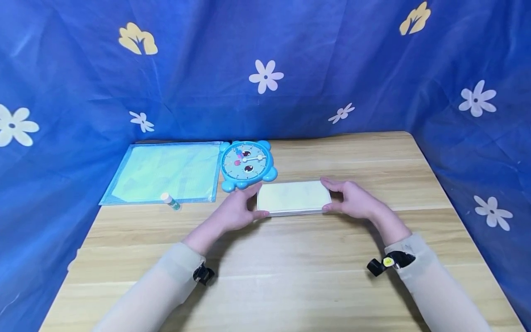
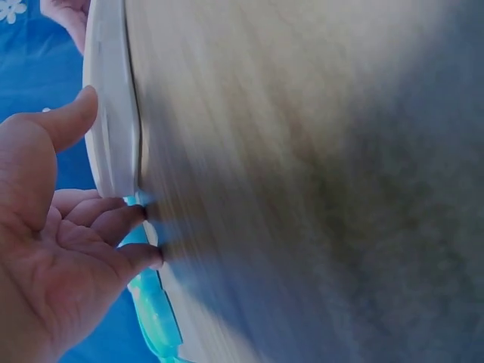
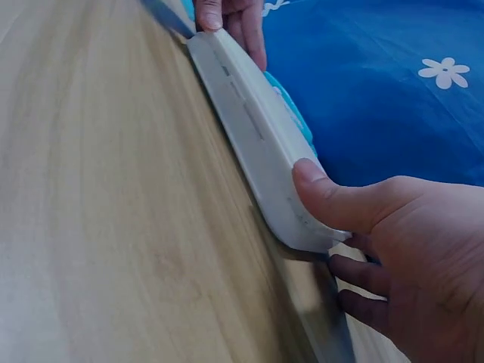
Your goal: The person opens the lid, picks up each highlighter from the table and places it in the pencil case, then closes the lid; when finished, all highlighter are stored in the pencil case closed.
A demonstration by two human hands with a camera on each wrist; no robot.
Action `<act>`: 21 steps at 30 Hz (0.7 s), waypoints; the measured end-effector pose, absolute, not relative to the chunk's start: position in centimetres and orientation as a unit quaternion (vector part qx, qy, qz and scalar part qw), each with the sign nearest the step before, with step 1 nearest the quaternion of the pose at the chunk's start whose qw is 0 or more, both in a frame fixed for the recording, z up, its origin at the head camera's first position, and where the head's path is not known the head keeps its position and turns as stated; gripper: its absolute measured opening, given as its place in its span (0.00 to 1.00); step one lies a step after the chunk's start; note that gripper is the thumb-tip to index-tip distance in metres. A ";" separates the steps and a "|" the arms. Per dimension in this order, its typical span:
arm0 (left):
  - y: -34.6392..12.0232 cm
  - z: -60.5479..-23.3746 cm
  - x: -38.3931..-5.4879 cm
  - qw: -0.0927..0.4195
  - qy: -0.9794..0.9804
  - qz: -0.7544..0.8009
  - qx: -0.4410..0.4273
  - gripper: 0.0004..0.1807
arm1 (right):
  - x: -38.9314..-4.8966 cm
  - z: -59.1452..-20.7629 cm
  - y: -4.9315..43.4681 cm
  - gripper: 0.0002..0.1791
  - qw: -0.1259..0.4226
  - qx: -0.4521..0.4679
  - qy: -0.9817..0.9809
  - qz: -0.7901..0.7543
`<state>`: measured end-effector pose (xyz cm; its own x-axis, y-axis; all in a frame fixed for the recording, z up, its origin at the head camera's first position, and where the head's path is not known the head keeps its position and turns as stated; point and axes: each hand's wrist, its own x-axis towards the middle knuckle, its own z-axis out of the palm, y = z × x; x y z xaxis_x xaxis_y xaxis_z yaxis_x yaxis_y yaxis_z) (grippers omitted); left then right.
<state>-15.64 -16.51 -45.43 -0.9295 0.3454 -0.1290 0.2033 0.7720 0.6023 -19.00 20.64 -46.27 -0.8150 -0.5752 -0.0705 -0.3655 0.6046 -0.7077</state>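
A flat white oblong box [image 1: 293, 197] lies lengthwise between both hands over the wooden table. My left hand [image 1: 238, 210] grips its left end, thumb along the near side and fingers at the far side. At the other end my right hand [image 1: 354, 199] holds it the same way. Narrow slots show along the box's side [image 3: 246, 113] in the right wrist view. A blue animal-shaped toy clock [image 1: 245, 167] with a cartoon face stands just behind the left hand. In the left wrist view, part of the clock [image 2: 157, 314] shows beyond the fingers.
A light blue mesh pouch [image 1: 166, 170] lies flat at the back left. On its near edge is a small tube with a white cap [image 1: 170, 201]. Blue cloth [image 1: 298, 41] with white flowers hangs behind the wooden table [image 1: 290, 276] and at both sides.
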 end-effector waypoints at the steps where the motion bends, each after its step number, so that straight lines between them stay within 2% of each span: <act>1: -16.4 -45.4 -15.6 0.116 0.935 0.303 0.143 0.56 | -18.9 -46.4 20.6 0.51 0.147 -0.263 0.884 -0.356; 10: -16.0 -45.5 -15.2 0.099 0.940 0.289 0.152 0.55 | -18.8 -46.8 20.7 0.50 0.135 -0.262 0.889 -0.349; 21: -16.1 -46.2 -15.2 0.105 0.937 0.289 0.163 0.54 | -18.7 -47.0 21.2 0.51 0.135 -0.267 0.890 -0.343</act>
<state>-15.16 -16.05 -46.16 -0.9246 0.3670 -0.1022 0.2457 0.7795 0.5763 -18.65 21.25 -46.98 -0.8206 -0.5686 -0.0578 -0.3827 0.6217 -0.6834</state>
